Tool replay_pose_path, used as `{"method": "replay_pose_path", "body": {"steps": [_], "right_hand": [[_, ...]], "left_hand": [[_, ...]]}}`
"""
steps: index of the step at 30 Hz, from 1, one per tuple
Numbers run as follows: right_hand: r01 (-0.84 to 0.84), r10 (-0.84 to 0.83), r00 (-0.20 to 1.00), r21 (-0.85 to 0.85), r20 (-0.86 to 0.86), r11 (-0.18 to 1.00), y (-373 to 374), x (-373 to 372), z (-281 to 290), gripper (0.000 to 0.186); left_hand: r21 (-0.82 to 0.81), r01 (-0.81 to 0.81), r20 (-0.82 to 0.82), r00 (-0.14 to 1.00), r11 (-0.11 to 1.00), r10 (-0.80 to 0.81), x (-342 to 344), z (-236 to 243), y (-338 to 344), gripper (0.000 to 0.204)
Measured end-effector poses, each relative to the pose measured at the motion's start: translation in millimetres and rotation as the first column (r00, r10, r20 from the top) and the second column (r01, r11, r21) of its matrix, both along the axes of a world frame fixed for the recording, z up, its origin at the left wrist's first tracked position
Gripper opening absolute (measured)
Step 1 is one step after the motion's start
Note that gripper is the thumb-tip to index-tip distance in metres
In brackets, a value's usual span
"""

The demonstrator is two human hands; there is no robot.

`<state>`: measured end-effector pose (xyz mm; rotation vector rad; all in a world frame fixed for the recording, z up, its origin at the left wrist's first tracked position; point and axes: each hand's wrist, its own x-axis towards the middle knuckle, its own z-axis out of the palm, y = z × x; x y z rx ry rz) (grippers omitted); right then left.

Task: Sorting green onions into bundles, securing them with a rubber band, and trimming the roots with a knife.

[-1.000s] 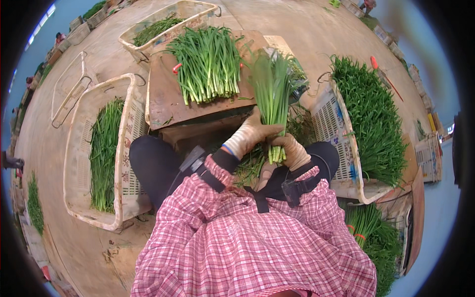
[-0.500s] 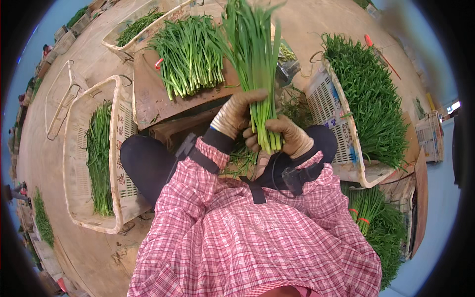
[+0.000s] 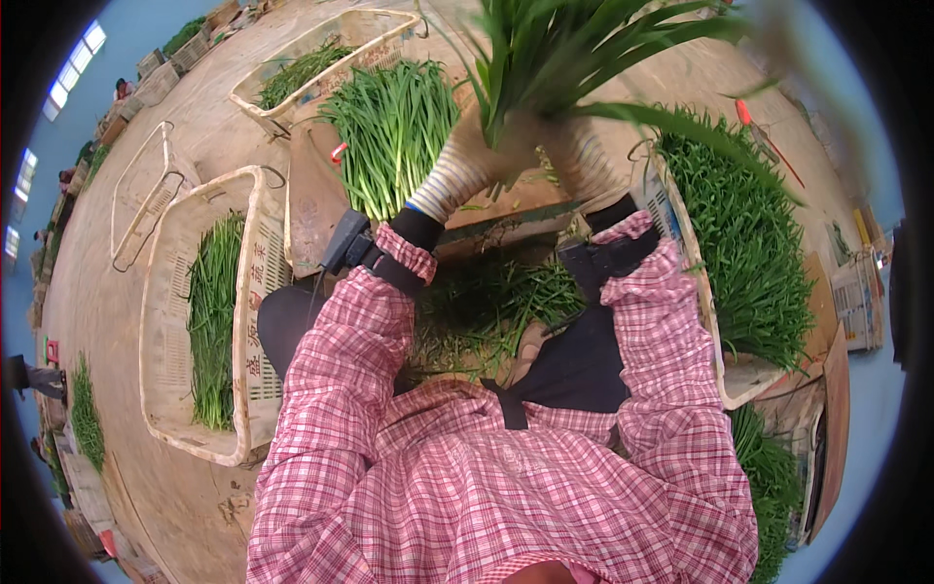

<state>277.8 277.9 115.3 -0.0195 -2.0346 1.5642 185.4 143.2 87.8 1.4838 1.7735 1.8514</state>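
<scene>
Both my gloved hands are raised close to the camera and grip one bundle of long green chives (image 3: 574, 44). My left hand (image 3: 477, 156) holds the stalks from the left, and my right hand (image 3: 579, 156) holds them from the right. The leaves fan upward and blur at the top of the view. Below my hands lies a wooden board (image 3: 321, 195) with a pile of sorted chives (image 3: 394, 131). Loose chive trimmings (image 3: 486, 302) cover the floor between my knees.
A cream plastic crate (image 3: 165, 321) holding a few chives stands at my left. A crate piled full of chives (image 3: 749, 224) stands at my right. Another crate (image 3: 321, 54) sits behind the board. An empty wire basket (image 3: 136, 190) lies far left.
My two hands have lifted the chive bundle from my lap up toward the camera. The leaves now reach the top of the view.
</scene>
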Motion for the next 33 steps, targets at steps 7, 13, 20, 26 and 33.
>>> {"method": "replay_pose_path", "body": {"steps": [7,13,20,26,33], "right_hand": [[-0.045,0.029,0.981,0.082,0.194,0.996,35.1,-62.9,-82.0,0.073],[0.041,-0.05,0.9,0.029,0.434,0.999,13.4,3.6,-44.3,0.088],[-0.068,0.219,0.927,-0.44,0.304,0.896,-43.9,55.0,-65.2,0.055],[-0.206,0.267,0.91,-0.212,0.316,0.955,-36.9,74.3,-116.4,0.041],[-0.268,0.223,0.927,0.116,0.302,0.956,-18.0,76.1,-155.4,0.066]], "left_hand": [[-0.113,-0.064,0.218,0.972,0.991,0.088,-20.5,-46.6,19.9,0.055],[0.148,0.041,0.734,0.665,0.988,-0.138,3.4,-25.9,2.8,0.04],[0.157,0.253,0.948,0.233,0.955,-0.217,14.4,-40.2,-2.7,0.028],[-0.018,0.306,0.959,0.275,0.952,-0.07,24.0,-72.2,-17.0,0.048],[-0.327,-0.057,0.75,0.592,0.943,0.296,52.6,-90.7,-51.8,0.058]]}}
